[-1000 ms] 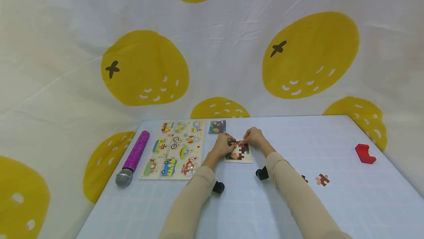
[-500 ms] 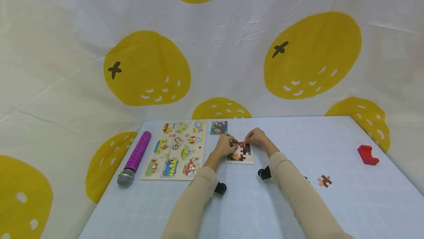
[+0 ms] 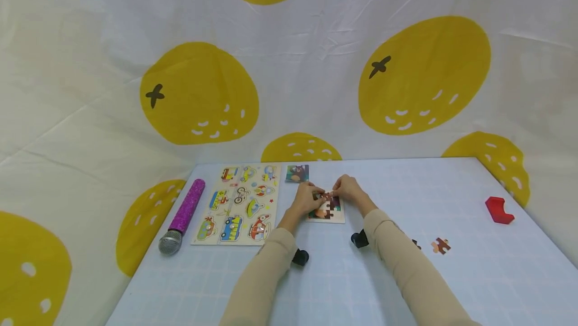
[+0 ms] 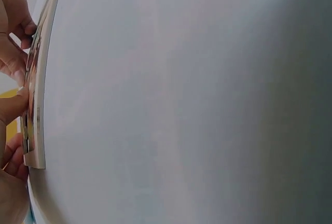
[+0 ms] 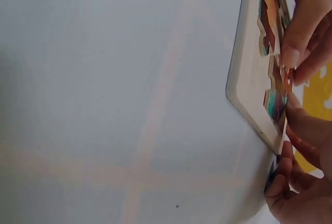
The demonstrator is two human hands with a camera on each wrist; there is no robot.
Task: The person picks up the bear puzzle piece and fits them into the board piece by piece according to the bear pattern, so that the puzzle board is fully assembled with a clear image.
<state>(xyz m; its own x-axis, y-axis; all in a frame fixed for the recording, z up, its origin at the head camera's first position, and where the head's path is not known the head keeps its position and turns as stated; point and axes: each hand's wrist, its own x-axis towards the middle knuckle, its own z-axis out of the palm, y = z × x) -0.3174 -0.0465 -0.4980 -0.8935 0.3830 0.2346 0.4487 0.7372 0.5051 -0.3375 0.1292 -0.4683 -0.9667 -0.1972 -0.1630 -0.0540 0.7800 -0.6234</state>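
Nearest the wearer, two beige sleeves [image 3: 259,286] are spanning the near table [image 3: 331,291], with black wrist devices [image 3: 359,239] beneath them. One loose jigsaw piece [image 3: 440,246] is lying to the right of the right sleeve, and another is showing only partly beside that sleeve; the right hand [image 3: 349,189] is the nearer hand to both. Farther off, the wood-framed jigsaw puzzle [image 3: 326,210] is resting on the table, below and between the two hands. The left hand [image 3: 302,200] is gripping at its far-left part, thumb on top; the right hand is pinching near its far-right corner, so their fingertips are almost meeting over the far half. Whether they are holding a piece or the frame, I cannot tell. Just beyond, a picture card [image 3: 297,173] is lying.
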